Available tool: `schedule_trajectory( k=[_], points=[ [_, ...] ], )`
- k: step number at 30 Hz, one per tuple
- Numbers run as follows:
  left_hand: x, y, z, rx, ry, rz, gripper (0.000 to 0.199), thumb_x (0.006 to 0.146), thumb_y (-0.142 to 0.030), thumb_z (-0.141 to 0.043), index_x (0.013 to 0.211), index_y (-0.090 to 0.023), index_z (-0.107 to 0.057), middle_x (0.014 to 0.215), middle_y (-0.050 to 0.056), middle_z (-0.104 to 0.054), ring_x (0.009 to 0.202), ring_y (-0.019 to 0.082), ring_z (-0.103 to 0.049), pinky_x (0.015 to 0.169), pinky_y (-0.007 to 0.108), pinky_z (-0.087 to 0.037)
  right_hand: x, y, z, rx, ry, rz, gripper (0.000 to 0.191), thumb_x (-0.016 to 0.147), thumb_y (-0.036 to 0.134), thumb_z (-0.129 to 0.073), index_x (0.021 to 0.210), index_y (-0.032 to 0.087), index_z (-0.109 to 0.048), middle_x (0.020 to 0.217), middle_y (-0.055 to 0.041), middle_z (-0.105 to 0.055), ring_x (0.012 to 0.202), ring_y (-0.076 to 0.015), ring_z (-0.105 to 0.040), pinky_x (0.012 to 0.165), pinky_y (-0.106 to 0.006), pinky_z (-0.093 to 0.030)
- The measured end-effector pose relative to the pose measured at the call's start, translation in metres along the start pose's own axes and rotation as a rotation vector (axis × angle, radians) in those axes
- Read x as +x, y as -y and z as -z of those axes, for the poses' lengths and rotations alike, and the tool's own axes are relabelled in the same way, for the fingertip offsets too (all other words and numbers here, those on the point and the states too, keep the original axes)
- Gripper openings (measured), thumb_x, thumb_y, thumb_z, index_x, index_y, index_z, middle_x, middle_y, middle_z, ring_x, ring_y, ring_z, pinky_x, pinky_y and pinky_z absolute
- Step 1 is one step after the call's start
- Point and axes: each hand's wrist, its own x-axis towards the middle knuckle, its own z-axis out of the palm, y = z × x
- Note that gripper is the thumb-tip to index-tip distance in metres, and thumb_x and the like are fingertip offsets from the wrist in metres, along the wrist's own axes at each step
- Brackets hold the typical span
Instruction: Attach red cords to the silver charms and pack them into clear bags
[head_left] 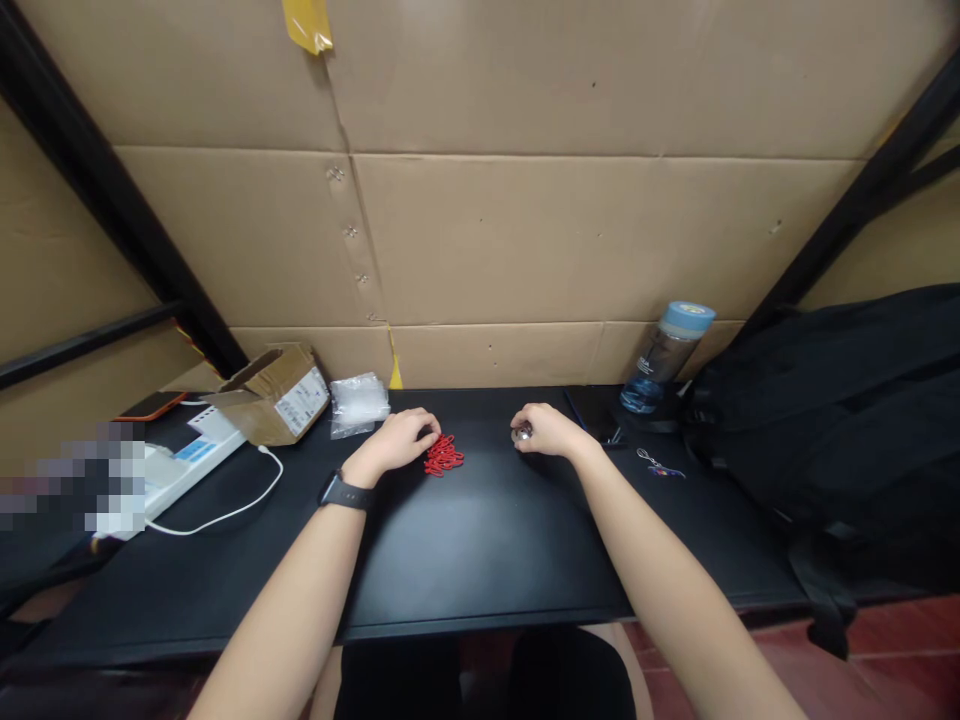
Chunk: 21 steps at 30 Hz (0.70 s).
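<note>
Bare forearms (292, 600) reach in closest to me, a dark watch on the left wrist. Biggest thing I've got is the cardboard wall (495, 240), rising behind the black surface (450, 540). Next, a bulky black bag (847, 440) fills the right side. Over left, I see a cardboard box (296, 405) with its flaps up, near a white power strip (187, 460); over right, a blue-capped bottle (660, 365) stands near the wall.

Now the hands! Left hand (409, 438), loosely curled, fingertips right at the heap of red looped pieces (444, 457) on the surface; I can't tell whether it grips any. Right hand (551, 430), well apart from that heap, thumb and fingers nearly together. Farther right lies a little strapped charm (664, 470). And smallest of all, pinched in those right fingers: one shiny bit (520, 433).
</note>
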Motion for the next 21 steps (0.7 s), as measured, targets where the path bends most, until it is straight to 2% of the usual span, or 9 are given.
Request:
schedule_trajectory(
  k=[4,10,16,21],
  points=[
    [0.000,0.001,0.001,-0.028,-0.018,0.002,0.020,0.092,-0.031,-0.055,0.095,-0.022,-0.072,0.098,0.007,-0.071,0.093,0.022,-0.067,0.088,0.034,-0.051,0.000,0.004,0.003,0.023,-0.025,0.021,0.036,0.065,0.020,-0.075,0.100,0.021,-0.079,0.097,-0.0070,-0.077,0.091,-0.0237,-0.071,0.084,-0.029,-0.051],
    [0.000,0.005,-0.001,-0.024,-0.024,0.020,0.024,0.095,-0.032,-0.050,0.101,-0.021,-0.071,0.102,0.008,-0.070,0.097,0.023,-0.067,0.091,0.036,-0.051,-0.008,0.002,0.022,0.088,-0.069,0.023,0.036,0.064,0.016,-0.073,0.099,0.022,-0.078,0.100,-0.0056,-0.076,0.090,-0.0217,-0.071,0.082,-0.027,-0.051],
    [0.004,0.001,-0.013,-0.091,-0.137,0.015,0.031,0.100,-0.038,-0.045,0.112,-0.020,-0.067,0.115,0.010,-0.067,0.109,0.023,-0.064,0.103,0.038,-0.048,-0.015,-0.016,0.029,0.248,0.122,-0.048,0.042,0.063,0.015,-0.075,0.104,0.020,-0.076,0.094,-0.0035,-0.078,0.083,-0.0197,-0.072,0.077,-0.026,-0.053],
    [0.009,-0.001,-0.025,-0.125,-0.194,0.049,0.038,0.103,-0.044,-0.039,0.115,-0.019,-0.065,0.121,0.010,-0.066,0.117,0.024,-0.061,0.109,0.040,-0.044,-0.016,-0.022,0.030,0.300,0.168,-0.059,0.042,0.062,0.019,-0.081,0.103,0.021,-0.077,0.096,-0.0035,-0.078,0.088,-0.0209,-0.073,0.079,-0.027,-0.054]
  ],
)
